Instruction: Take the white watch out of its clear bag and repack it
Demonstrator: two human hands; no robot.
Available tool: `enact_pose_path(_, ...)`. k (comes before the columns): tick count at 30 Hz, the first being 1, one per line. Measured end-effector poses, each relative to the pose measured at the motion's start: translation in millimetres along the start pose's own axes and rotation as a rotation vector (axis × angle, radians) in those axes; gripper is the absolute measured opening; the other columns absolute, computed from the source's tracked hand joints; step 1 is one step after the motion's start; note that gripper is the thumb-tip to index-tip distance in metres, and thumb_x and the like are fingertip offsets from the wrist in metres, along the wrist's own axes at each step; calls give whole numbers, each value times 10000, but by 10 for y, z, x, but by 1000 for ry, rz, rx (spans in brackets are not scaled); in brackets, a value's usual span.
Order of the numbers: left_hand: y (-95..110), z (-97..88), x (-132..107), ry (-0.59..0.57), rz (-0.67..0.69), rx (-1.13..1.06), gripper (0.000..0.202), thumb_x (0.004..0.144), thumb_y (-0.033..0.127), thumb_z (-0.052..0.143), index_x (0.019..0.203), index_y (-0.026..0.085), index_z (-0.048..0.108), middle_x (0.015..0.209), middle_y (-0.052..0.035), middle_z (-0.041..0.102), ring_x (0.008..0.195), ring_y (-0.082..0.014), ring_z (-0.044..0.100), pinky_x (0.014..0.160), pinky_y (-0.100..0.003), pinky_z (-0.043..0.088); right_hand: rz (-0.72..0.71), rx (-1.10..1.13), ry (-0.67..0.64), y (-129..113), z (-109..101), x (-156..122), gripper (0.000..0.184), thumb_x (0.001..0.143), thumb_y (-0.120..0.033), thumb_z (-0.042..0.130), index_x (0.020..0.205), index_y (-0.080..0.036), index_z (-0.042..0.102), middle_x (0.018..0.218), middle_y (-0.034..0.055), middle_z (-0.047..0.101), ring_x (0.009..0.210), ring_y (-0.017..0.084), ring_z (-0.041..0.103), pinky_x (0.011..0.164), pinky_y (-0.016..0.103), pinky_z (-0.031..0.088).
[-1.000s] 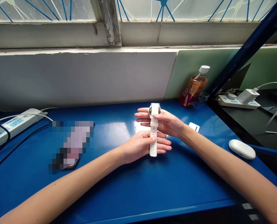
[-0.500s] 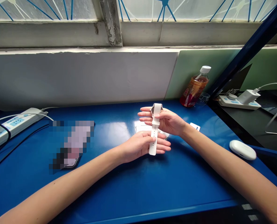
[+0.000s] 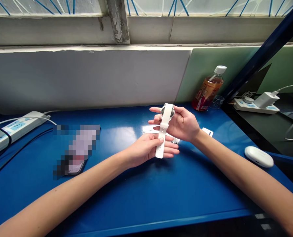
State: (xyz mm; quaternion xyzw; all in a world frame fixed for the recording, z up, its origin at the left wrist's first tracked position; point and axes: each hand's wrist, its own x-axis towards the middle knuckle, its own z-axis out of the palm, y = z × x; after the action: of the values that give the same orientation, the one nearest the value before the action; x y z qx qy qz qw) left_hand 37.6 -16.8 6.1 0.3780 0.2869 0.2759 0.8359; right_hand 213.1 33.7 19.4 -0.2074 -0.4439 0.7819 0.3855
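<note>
A white-strapped wristwatch [image 3: 167, 115] is held above the desk, its case at the upper end and its strap end pointing down towards me. My left hand [image 3: 148, 148] pinches the lower strap, thumb on top and fingers stretched out beneath. Around the case end is my right hand [image 3: 183, 123], palm up, with its fingers passing behind the watch and its thumb by the case's right edge. Partly hidden behind both hands, a white item [image 3: 150, 129] with a shiny bit at its right lies on the desk.
The blue desk [image 3: 126, 197] bears a blurred-out phone [image 3: 78, 168] and a power strip [image 3: 23, 126] with cables at left. On the right are a drink bottle [image 3: 207, 90], a clear cup [image 3: 217, 102], a small white card [image 3: 207, 132] and a white oval case [image 3: 259, 156].
My right thumb has moved off the strap to the case's right side, and some right fingers have curled. The watch has tilted slightly; my left hand keeps its pinch.
</note>
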Motion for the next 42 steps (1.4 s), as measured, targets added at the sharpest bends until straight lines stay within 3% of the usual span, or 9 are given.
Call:
enact_pose_path(5,72,22,5,209,51,48,233,939,285,655,989,66,716,1006,-183,758,877,-223,747,863,-330,585,-122,-50,162,-55,-19,22,397,956,-497,406,1036,-226,686,804,26,673,1045,246,677,1010,436,480)
enact_pose_path(9,166,16,15,302,117,-150,412,1017,409,472,1067,57,681,1024,-187,752,970,-249,739,928,-357,571,-246,-94,276,-112,28,2,270,890,-521,623,881,-251,614,728,-23,641,1006,222,709,989,386,505)
enact_pose_path(14,230,49,-26,195,133,-352,811,956,626,413,1416,-42,425,1242,-249,660,1206,-313,635,1065,-380,487,-415,-261,409,-7,147,-109,388,814,-603,692,856,-244,550,767,-10,710,928,230,732,926,412,546)
enact_pose_path(17,219,42,-40,161,170,-428,905,938,660,407,1486,-51,296,1282,-248,630,1258,-290,600,1083,-340,467,-552,-335,460,64,207,-199,339,862,-580,650,923,-258,562,859,15,748,955,239,727,902,423,556)
enact_pose_path(22,155,12,-35,123,223,-359,747,936,590,505,1397,3,471,1313,-224,620,1341,-290,522,1122,-339,424,-584,-514,495,152,266,-317,298,906,-556,598,966,-266,631,981,65,753,1141,294,663,1017,494,491)
enact_pose_path(25,72,46,-39,42,254,-160,514,894,387,668,1290,66,603,1328,-191,623,1327,-318,529,1124,-385,418,-588,-640,480,228,255,-346,286,916,-538,590,1008,-277,663,1165,80,721,1268,298,575,1103,520,412)
enact_pose_path(29,-51,115,-55,22,224,107,479,809,206,786,1265,179,643,1268,-122,669,1246,-317,593,1037,-424,484,-538,-704,398,313,222,-353,294,935,-518,568,1061,-276,679,1280,85,673,1315,294,530,1113,516,401)
enact_pose_path(35,-87,95,-51,100,204,248,296,796,285,808,1018,112,718,1017,-126,745,1020,-296,708,935,-409,531,-413,-513,319,332,273,-352,286,924,-510,589,1058,-268,659,1168,74,707,1034,265,707,848,439,581)
enact_pose_path(42,53,134,-81,85,295,383,316,851,296,730,1119,132,698,1057,-106,734,998,-277,707,933,-395,524,-440,-631,411,284,229,-330,287,934,-462,584,1121,-257,658,1178,77,696,1039,253,662,909,415,534)
